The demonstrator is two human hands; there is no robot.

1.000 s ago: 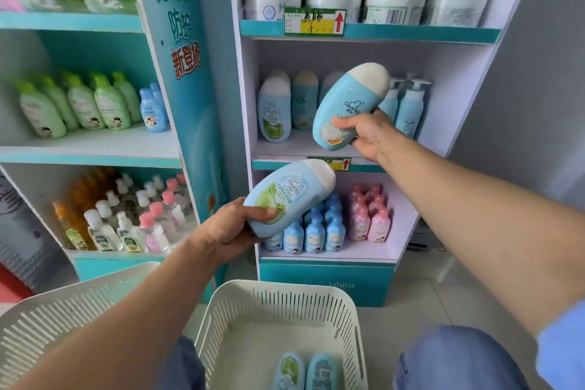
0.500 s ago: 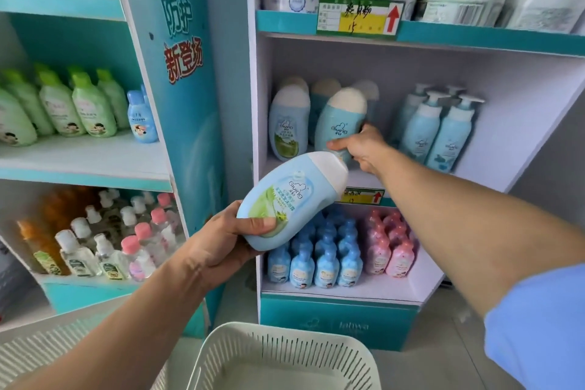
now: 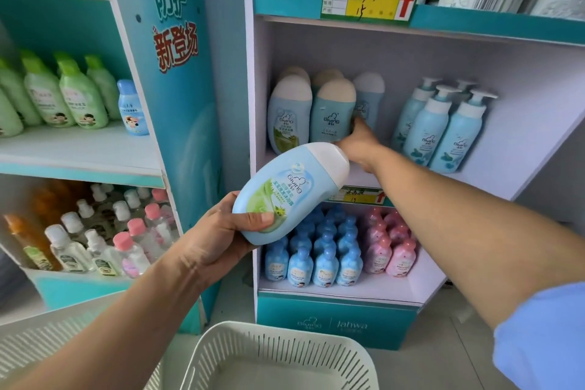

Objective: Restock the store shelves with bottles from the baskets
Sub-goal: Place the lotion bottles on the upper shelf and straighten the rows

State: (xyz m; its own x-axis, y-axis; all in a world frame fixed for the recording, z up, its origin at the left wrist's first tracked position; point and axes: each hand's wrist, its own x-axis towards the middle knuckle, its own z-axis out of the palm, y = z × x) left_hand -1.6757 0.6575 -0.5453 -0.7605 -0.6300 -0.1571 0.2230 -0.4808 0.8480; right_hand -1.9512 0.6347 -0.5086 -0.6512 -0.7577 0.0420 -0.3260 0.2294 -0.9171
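Observation:
My left hand (image 3: 218, 231) grips a light blue bottle (image 3: 285, 196) with a white cap and a green label, tilted in front of the shelf unit. My right hand (image 3: 359, 142) reaches into the middle shelf (image 3: 395, 54). Its fingers hold the lower right side of a blue bottle (image 3: 332, 114) that stands upright in the front row; the thumb is hidden behind the held bottle's cap. Several like bottles (image 3: 289, 111) stand beside and behind it. A white slotted basket (image 3: 275, 336) sits below my arms, its inside mostly out of view.
Pump bottles (image 3: 443, 133) fill the right half of the same shelf. Small blue bottles (image 3: 316, 263) and pink ones (image 3: 389, 247) crowd the shelf below. A second white basket (image 3: 63, 326) is at lower left. Green bottles (image 3: 63, 98) line the left unit.
My right hand carried its blue bottle from mid-air onto the middle shelf and stood it upright in the front row. My left hand with its bottle rose slightly. The view moved closer to the shelves.

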